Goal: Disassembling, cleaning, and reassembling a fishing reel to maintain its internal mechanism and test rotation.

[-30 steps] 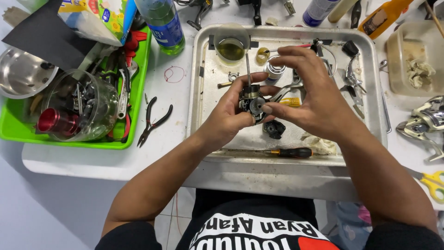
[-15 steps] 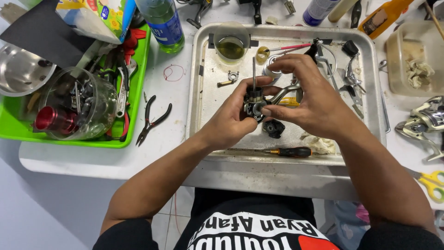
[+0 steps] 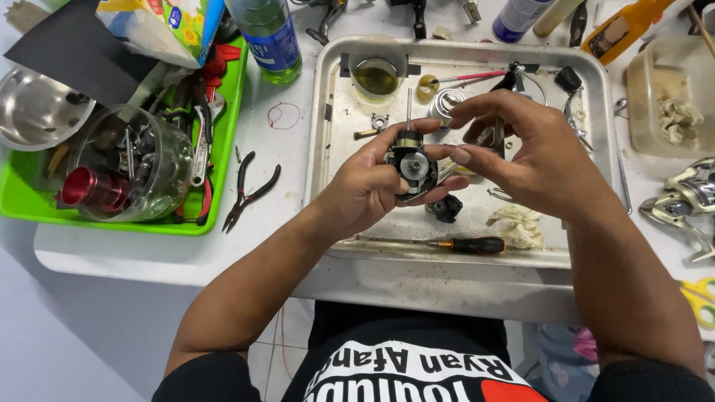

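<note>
Over the metal tray (image 3: 335, 112), left hand (image 3: 365, 186) grips reel body (image 3: 410, 160), right hand (image 3: 536, 160) touching it

Held in the left hand (image 3: 365, 190), the reel body (image 3: 411, 164) looks matt black with a shiny metal shaft. Under it, the dull, scuffed metal tray (image 3: 477, 246); beside, a wrinkled cloth rag (image 3: 518, 223).

At mid-frame the reel body (image 3: 410, 161) is black with a grey disc at its face and a gold band above, over a dull silver metal tray (image 3: 339, 89). Low in the tray lies a screwdriver (image 3: 468, 245) with a black-and-orange handle. At left a bright green tray (image 3: 22, 201) holds a red cylinder (image 3: 93, 190) (inside a clear container), and black-handled pliers (image 3: 249, 191) rest on the white table (image 3: 149, 253).
</note>
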